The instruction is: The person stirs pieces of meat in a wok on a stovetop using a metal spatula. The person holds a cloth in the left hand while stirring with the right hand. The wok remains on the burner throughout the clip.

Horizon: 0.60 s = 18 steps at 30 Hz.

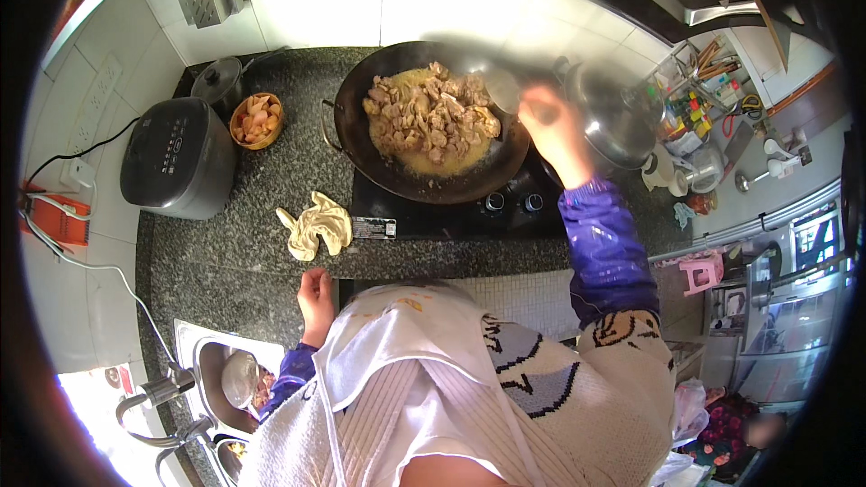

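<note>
A large dark wok [352, 149] stands on the black cooktop [440, 222], with browned meat pieces [433, 108] in yellowish liquid. My right hand [548, 125] is over the wok's right side, blurred, its fingers closed around what looks like the handle of a metal spatula [502, 89]; the blade is at the right edge of the meat. My left hand [316, 304] rests near the counter's front edge, fingers curled, with no object visible in it. Just beyond it lies a crumpled pale yellow cloth [316, 224]. Steam partly blurs the area behind my right hand.
A rice cooker [177, 159], a small lidded pot [218, 81] and a bowl of cut pieces [256, 122] stand left. A domed metal lid [612, 108] is right of the wok. At lower left is a sink [216, 379] with a faucet [159, 389]. Another person [731, 429] is at lower right.
</note>
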Each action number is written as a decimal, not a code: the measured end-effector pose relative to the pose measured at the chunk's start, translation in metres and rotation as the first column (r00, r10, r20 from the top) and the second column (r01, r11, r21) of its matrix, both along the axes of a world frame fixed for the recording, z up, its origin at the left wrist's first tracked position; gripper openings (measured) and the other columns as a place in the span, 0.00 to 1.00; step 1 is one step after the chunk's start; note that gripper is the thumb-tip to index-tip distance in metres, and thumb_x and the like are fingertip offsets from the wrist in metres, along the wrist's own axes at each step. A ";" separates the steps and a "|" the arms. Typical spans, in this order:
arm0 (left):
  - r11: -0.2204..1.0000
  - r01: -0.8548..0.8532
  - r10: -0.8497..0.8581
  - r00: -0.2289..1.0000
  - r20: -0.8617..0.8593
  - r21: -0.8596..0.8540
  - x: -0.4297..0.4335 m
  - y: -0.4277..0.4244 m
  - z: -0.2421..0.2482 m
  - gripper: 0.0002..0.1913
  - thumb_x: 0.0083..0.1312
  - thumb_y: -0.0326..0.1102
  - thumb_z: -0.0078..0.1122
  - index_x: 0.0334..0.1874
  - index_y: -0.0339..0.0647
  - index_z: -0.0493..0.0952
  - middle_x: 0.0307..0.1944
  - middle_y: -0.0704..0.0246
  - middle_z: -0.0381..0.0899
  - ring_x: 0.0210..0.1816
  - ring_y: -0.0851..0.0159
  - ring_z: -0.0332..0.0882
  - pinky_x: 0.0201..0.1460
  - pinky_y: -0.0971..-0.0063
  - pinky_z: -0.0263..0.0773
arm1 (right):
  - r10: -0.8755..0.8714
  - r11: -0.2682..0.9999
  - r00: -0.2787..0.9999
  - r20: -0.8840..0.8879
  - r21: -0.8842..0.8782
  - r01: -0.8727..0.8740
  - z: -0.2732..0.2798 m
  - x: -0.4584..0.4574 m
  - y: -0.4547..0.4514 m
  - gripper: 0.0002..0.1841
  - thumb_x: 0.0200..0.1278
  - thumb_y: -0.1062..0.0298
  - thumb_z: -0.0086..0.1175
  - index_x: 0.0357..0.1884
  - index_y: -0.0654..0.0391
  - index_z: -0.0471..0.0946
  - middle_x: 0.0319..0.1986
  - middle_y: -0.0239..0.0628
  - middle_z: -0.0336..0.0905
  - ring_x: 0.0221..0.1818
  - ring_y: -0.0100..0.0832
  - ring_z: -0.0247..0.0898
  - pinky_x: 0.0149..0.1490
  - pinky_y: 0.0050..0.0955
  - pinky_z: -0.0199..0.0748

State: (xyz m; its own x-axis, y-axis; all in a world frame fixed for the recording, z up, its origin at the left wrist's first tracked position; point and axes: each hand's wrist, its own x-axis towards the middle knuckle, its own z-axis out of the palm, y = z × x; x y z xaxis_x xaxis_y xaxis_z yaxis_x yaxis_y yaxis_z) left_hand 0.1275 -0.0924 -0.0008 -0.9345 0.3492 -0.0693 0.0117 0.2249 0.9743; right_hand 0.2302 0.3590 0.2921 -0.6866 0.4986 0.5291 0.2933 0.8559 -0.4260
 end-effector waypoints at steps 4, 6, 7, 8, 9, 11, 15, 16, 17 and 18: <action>0.998 -0.051 0.051 0.999 0.011 -0.046 0.005 -0.007 0.004 0.08 0.75 0.30 0.57 0.50 0.34 0.78 0.37 0.66 0.84 0.38 0.72 0.80 0.43 0.75 0.76 | -0.144 0.989 0.988 0.053 0.048 0.141 -0.015 -0.026 0.047 0.16 0.61 0.48 0.61 0.39 0.51 0.84 0.31 0.48 0.86 0.36 0.51 0.84 0.41 0.44 0.80; 0.996 -0.070 0.070 0.998 -0.008 -0.062 0.010 -0.015 0.006 0.07 0.75 0.30 0.56 0.50 0.34 0.77 0.37 0.66 0.84 0.38 0.72 0.80 0.43 0.75 0.76 | -0.234 0.946 0.970 0.060 -0.217 0.242 -0.019 -0.038 0.080 0.17 0.60 0.50 0.60 0.34 0.55 0.84 0.28 0.45 0.86 0.33 0.45 0.85 0.41 0.41 0.81; 0.993 -0.083 0.083 0.997 -0.001 -0.082 0.013 -0.022 0.007 0.07 0.75 0.29 0.56 0.50 0.34 0.77 0.37 0.66 0.84 0.38 0.73 0.80 0.43 0.75 0.76 | -0.295 0.862 0.950 0.107 -0.399 0.313 -0.023 -0.043 0.095 0.17 0.60 0.51 0.60 0.32 0.57 0.84 0.27 0.43 0.86 0.31 0.41 0.85 0.38 0.38 0.81; 0.991 -0.108 0.107 0.994 -0.013 -0.084 0.016 -0.026 0.007 0.07 0.75 0.29 0.55 0.50 0.34 0.77 0.36 0.67 0.83 0.37 0.73 0.79 0.43 0.76 0.76 | -0.290 0.733 0.957 0.002 -0.643 0.223 -0.032 -0.043 0.104 0.18 0.62 0.54 0.59 0.31 0.61 0.82 0.27 0.43 0.85 0.27 0.36 0.84 0.33 0.31 0.82; 0.990 -0.131 0.130 0.991 -0.011 -0.060 0.018 -0.031 0.007 0.07 0.75 0.28 0.55 0.50 0.34 0.77 0.35 0.67 0.83 0.37 0.73 0.79 0.43 0.76 0.76 | -0.288 0.608 0.954 -0.079 -0.785 0.119 -0.044 -0.045 0.108 0.17 0.63 0.56 0.58 0.33 0.63 0.79 0.27 0.46 0.83 0.25 0.36 0.83 0.32 0.28 0.84; 0.981 -0.192 0.192 0.981 -0.007 0.007 0.023 -0.037 0.005 0.07 0.75 0.28 0.55 0.50 0.34 0.77 0.34 0.68 0.82 0.37 0.73 0.79 0.43 0.76 0.75 | -0.331 0.372 0.941 -0.078 -0.927 0.054 -0.071 -0.049 0.110 0.17 0.62 0.58 0.58 0.39 0.64 0.76 0.29 0.51 0.82 0.26 0.41 0.82 0.34 0.33 0.87; 0.978 -0.208 0.207 0.978 -0.035 -0.025 0.027 -0.045 0.003 0.06 0.75 0.28 0.55 0.50 0.34 0.77 0.35 0.67 0.83 0.37 0.72 0.80 0.43 0.77 0.76 | -0.307 0.106 0.921 -0.242 -0.970 -0.219 -0.121 -0.053 0.088 0.17 0.64 0.60 0.58 0.48 0.63 0.74 0.41 0.58 0.82 0.44 0.50 0.84 0.52 0.42 0.87; 0.979 -0.199 0.197 0.980 -0.040 -0.044 0.027 -0.045 0.003 0.06 0.75 0.28 0.55 0.49 0.34 0.77 0.35 0.67 0.83 0.37 0.72 0.80 0.43 0.77 0.76 | -0.259 0.107 0.926 -0.274 -0.961 -0.254 -0.127 -0.055 0.083 0.17 0.66 0.61 0.58 0.49 0.63 0.74 0.42 0.58 0.82 0.45 0.50 0.84 0.53 0.42 0.86; 0.980 -0.187 0.185 0.982 -0.042 -0.064 0.028 -0.046 0.003 0.06 0.75 0.28 0.55 0.49 0.34 0.77 0.36 0.67 0.83 0.37 0.72 0.80 0.43 0.77 0.76 | -0.248 0.110 0.925 -0.286 -0.958 -0.266 -0.131 -0.054 0.077 0.17 0.67 0.61 0.58 0.51 0.63 0.75 0.44 0.58 0.82 0.46 0.50 0.84 0.55 0.43 0.85; 0.981 -0.173 0.170 0.984 -0.044 -0.084 0.028 -0.046 0.003 0.06 0.75 0.29 0.56 0.49 0.35 0.77 0.36 0.67 0.83 0.37 0.72 0.80 0.43 0.76 0.76 | -0.218 0.139 0.931 -0.291 -0.954 -0.266 -0.132 -0.055 0.073 0.16 0.69 0.64 0.56 0.52 0.63 0.75 0.45 0.55 0.82 0.47 0.48 0.84 0.56 0.42 0.84</action>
